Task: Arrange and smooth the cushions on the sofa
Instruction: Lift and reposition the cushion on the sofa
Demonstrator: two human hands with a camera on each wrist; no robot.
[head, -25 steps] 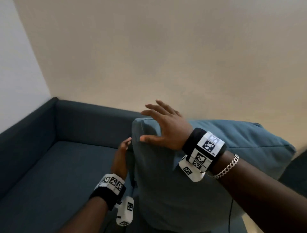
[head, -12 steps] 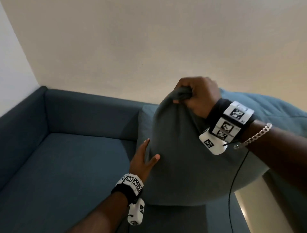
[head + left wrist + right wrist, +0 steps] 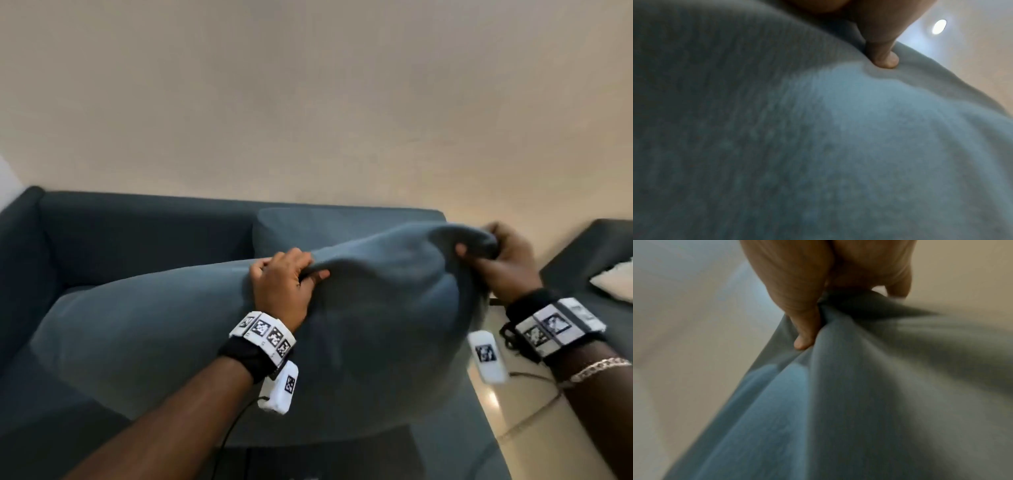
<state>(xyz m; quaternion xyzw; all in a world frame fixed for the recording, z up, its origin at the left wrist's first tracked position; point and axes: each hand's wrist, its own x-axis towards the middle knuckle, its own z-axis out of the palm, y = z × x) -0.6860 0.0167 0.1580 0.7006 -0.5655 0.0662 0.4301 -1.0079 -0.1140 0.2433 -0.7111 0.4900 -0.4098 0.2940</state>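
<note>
A large blue-grey cushion (image 3: 164, 329) is held up over the dark blue sofa (image 3: 137, 226), lying across it from lower left to upper right. My left hand (image 3: 291, 277) grips a fold along its top edge near the middle, thumb pressed into the fabric (image 3: 885, 60). My right hand (image 3: 493, 253) clutches the bunched right corner of the cushion (image 3: 838, 386), fingers curled round the gathered cloth. A second blue cushion (image 3: 308, 229) leans against the backrest behind the held one.
The sofa's left armrest (image 3: 20, 246) and backrest bound the seat. Another dark seat (image 3: 596, 246) with a white pillow (image 3: 616, 284) stands at the right. Pale floor (image 3: 534, 431) shows between them. A beige wall (image 3: 308, 102) rises behind.
The cushion has swung from upright to lying sideways. My left hand went from resting flat on its side to gripping the top edge. My right hand moved right, still holding the corner.
</note>
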